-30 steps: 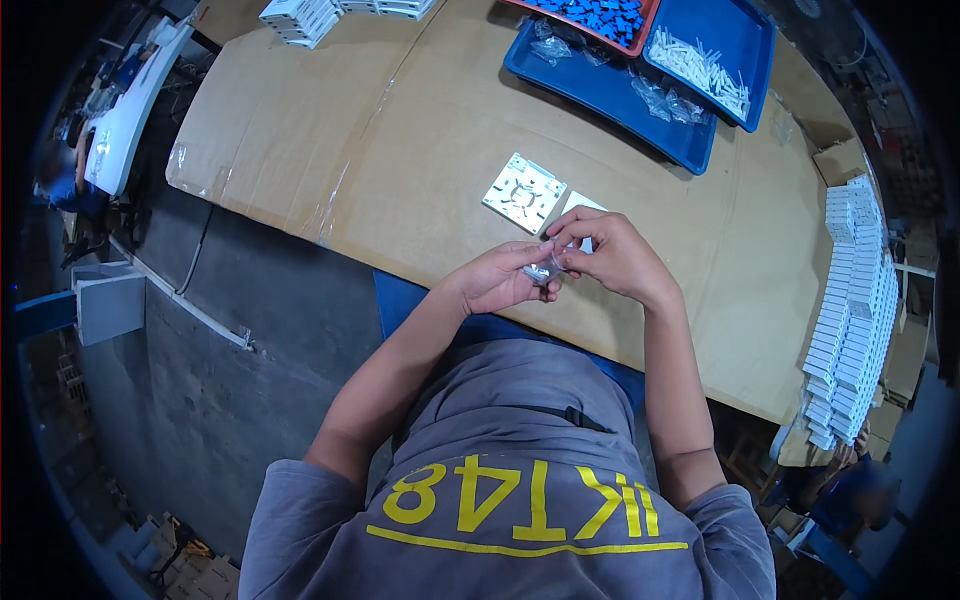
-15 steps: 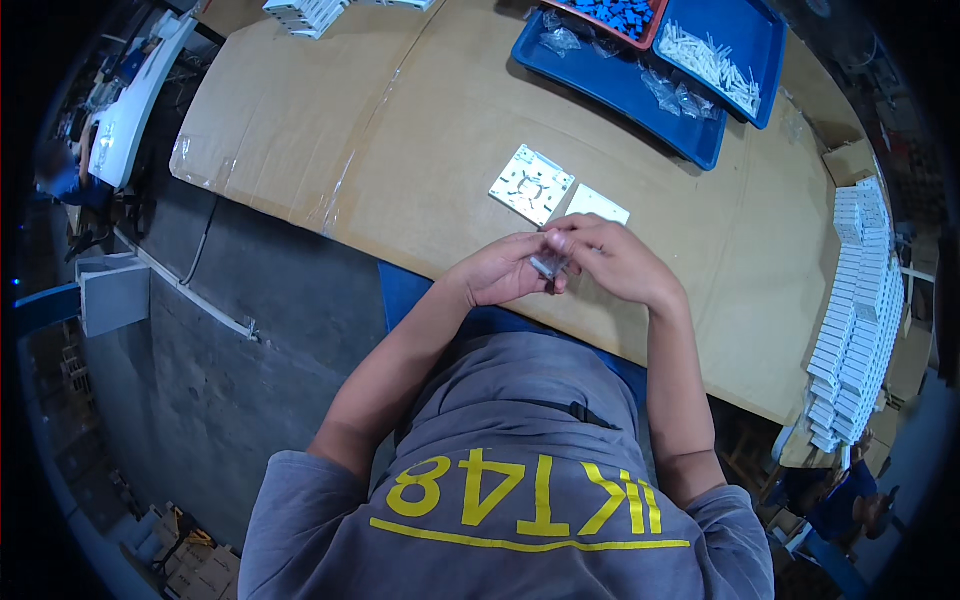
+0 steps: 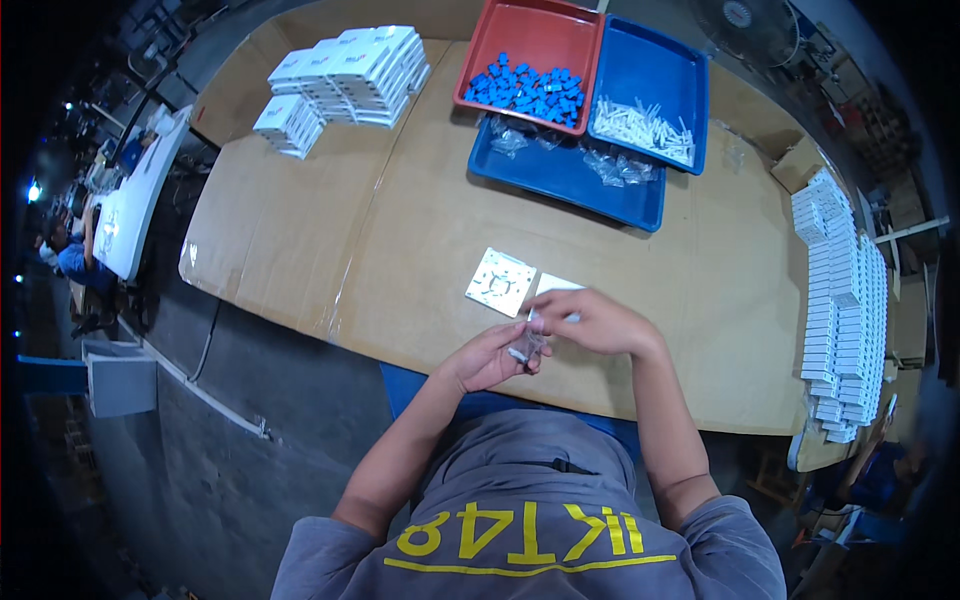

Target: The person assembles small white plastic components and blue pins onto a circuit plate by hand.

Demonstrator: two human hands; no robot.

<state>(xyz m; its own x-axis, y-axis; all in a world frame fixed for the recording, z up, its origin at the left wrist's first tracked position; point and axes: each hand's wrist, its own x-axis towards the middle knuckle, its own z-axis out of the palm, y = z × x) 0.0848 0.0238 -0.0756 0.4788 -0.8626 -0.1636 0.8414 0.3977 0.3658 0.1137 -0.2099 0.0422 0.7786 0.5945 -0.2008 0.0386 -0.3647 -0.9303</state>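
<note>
A small clear plastic bag (image 3: 526,346) with something whitish inside is pinched in my left hand (image 3: 485,362), in front of my body at the table's near edge. My right hand (image 3: 608,326) bends over the bag from the right, its thumb and fingertips closed at the bag's upper end. A small white bit shows beside the right fingers; its kind cannot be made out. Just beyond the hands lies a square white plate (image 3: 500,282) with cut-outs and dark marks. Next to it is a second white piece (image 3: 557,284), plain and partly covered by my right hand.
Blue small parts fill part of a red tray (image 3: 535,40); white sticks lie in a blue tray (image 3: 655,70). Clear bags lie in a lower blue tray (image 3: 560,190). White boxes (image 3: 345,70) stand stacked far left, more boxes (image 3: 840,310) along the right edge. A person (image 3: 78,255) sits at another table.
The view has tilted up, showing more of the trays and far box stacks. My right fingers have shifted at the bag's upper end; the left hand still holds it.
</note>
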